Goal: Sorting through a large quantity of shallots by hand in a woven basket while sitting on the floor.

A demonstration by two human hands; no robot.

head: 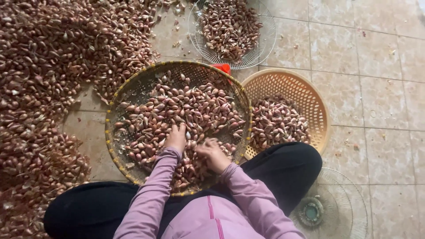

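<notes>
Floor-set woven tray [116, 95] holds shallots [195, 108] beneath both hands [195, 148], fingers loosely curled among them, grip unclear.

the shallots [186, 110] are showing dry, papery reddish skins with a faint sheen. the woven tray [133, 88] is looking like matt bamboo, rough-edged. the round basket [305, 95] at centre right is looking like smooth tan plastic. the wire guard [265, 44] at the top is gleaming like thin metal. the floor tiles [376, 88] are appearing glossy, stone-patterned. the sleeves [155, 194] are looking like soft matt cloth.
</notes>
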